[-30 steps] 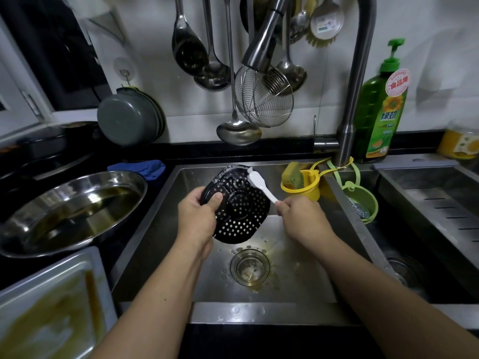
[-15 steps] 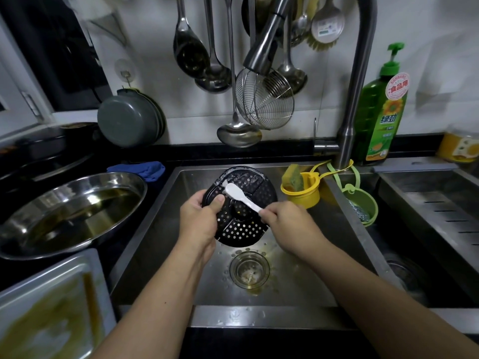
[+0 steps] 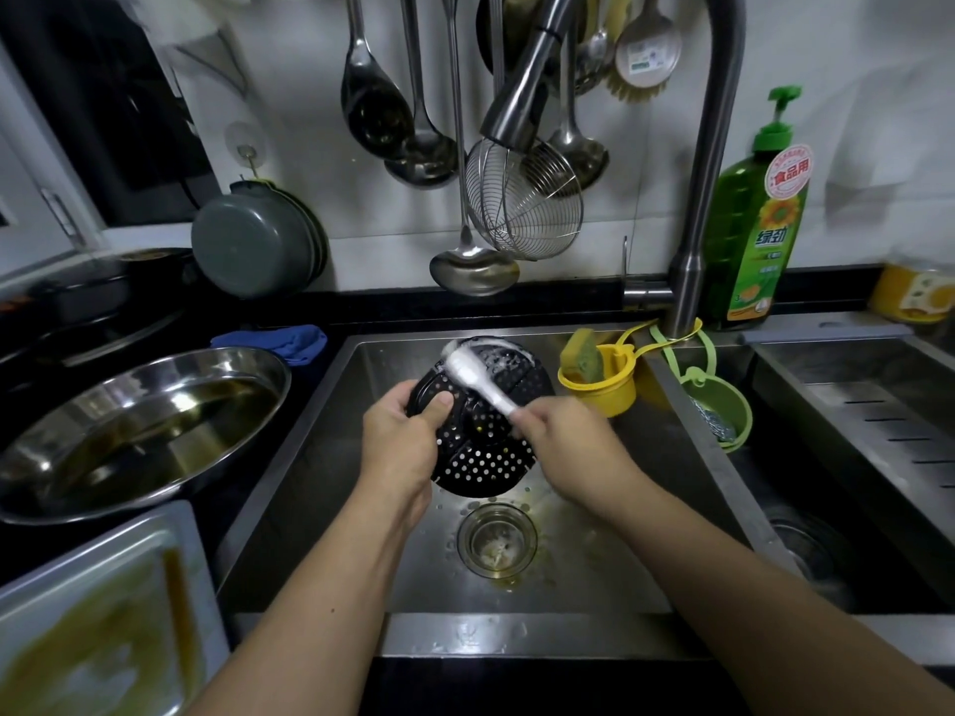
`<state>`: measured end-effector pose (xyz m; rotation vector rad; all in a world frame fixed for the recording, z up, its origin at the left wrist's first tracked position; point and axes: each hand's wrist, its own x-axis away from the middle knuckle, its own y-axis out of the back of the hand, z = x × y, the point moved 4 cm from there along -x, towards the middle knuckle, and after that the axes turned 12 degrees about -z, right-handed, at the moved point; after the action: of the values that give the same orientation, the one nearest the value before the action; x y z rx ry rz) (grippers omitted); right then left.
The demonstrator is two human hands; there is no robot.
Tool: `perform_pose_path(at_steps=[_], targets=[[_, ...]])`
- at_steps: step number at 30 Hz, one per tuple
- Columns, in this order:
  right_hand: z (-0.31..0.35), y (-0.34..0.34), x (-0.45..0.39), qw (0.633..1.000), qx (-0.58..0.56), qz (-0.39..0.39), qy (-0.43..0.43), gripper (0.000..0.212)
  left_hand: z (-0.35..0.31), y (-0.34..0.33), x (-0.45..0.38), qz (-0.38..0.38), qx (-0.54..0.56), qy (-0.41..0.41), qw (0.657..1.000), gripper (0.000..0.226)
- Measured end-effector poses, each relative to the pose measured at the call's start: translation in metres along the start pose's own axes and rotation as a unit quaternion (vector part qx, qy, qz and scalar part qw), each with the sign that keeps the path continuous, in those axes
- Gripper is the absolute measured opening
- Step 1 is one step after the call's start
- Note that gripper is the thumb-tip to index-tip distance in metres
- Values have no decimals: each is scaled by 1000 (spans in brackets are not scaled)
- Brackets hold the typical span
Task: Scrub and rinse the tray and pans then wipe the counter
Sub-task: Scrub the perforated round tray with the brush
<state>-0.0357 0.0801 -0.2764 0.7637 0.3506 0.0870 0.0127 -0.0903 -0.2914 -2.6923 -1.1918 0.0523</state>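
A round black perforated tray point(image 3: 486, 457) is held tilted over the steel sink point(image 3: 584, 571). My left hand point(image 3: 408, 431) grips its left rim, thumb on the face. My right hand point(image 3: 568, 436) holds a white brush point(image 3: 473, 377) whose head lies on the tray's upper left part, where white foam shows. A round steel pan point(image 3: 139, 431) with oily liquid sits on the counter to the left. A greasy rectangular tray point(image 3: 98, 622) lies at the bottom left.
The faucet spout point(image 3: 527, 80) hangs above the sink; no water runs. A yellow cup with a sponge point(image 3: 599, 374) and a green basket point(image 3: 718, 410) hang at the sink's right rim. Green dish soap point(image 3: 754, 219) stands behind. Ladles and a wire skimmer point(image 3: 522, 209) hang on the wall. A blue cloth point(image 3: 279, 341) lies at the back left.
The brush head has swept from the tray's right edge across its face to the upper left rim. Foam now shows on the tray's top. My left hand keeps its grip.
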Motion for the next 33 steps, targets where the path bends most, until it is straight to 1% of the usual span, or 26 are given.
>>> perform_pose_path(at_steps=[1, 2, 5, 6, 8, 9, 12, 13, 15, 16, 17, 19, 20, 23, 24, 27, 28, 30, 31, 32, 33], targets=[[3, -4, 3, 1000, 4, 12, 10, 34, 0, -1, 0, 0, 1, -1, 1000, 13], [3, -3, 2, 1000, 6, 3, 3, 34, 0, -1, 1, 0, 0, -1, 1000, 13], [-7, 8, -8, 998, 8, -58, -25, 39, 0, 0, -1, -6, -2, 3, 1000, 13], [-9, 7, -8, 998, 7, -51, -19, 39, 0, 1, -2, -6, -4, 3, 1000, 13], [-6, 1, -5, 1000, 8, -12, 6, 36, 0, 1, -2, -7, -5, 4, 1000, 13], [-5, -1, -4, 1000, 13, -9, 13, 36, 0, 1, -2, -6, -3, 4, 1000, 13], [-9, 7, -9, 999, 4, -52, -11, 39, 0, 0, -1, -6, 3, 10, 1000, 13], [-9, 6, -9, 999, -1, -46, -12, 38, 0, 1, -1, -8, 9, 14, 1000, 13], [-7, -1, -5, 1000, 3, 5, 2, 35, 0, 2, -2, -15, 22, 28, 999, 12], [-6, -3, -3, 1000, 10, 16, 5, 35, 0, 3, -3, -17, 27, 33, 999, 12], [-6, -1, -4, 1000, 17, 6, 0, 36, 0, 3, -3, -19, 30, 37, 999, 12], [-12, 8, -9, 999, 18, -39, -15, 38, 1, 3, -3, -21, 36, 43, 998, 11], [-14, 9, -10, 999, 16, -43, -17, 38, 1, 4, -3, -21, 38, 45, 998, 11], [-16, 3, -9, 1000, 24, 9, -2, 37, 0, 6, -4, -26, 38, 45, 998, 11], [-18, 6, -11, 999, 32, 5, -9, 37, 0, 6, -4, -26, 38, 44, 998, 12], [-28, 22, -19, 998, 23, -45, -46, 40, -2, 6, -3, -25, 41, 41, 998, 12], [-30, 22, -20, 998, 18, -36, -42, 39, -2, 7, -3, -25, 41, 41, 998, 12], [-29, 15, -17, 999, 20, 20, -20, 35, -2, 8, -4, -27, 45, 42, 998, 12], [-28, 15, -17, 999, 23, 30, -18, 33, -2, 8, -5, -26, 46, 43, 998, 11], [-30, 19, -19, 999, 24, 17, -27, 31, -2, 7, -4, -23, 46, 43, 998, 11], [-32, 26, -22, 999, 21, -14, -41, 30, -2, 7, -3, -18, 44, 43, 998, 12]])
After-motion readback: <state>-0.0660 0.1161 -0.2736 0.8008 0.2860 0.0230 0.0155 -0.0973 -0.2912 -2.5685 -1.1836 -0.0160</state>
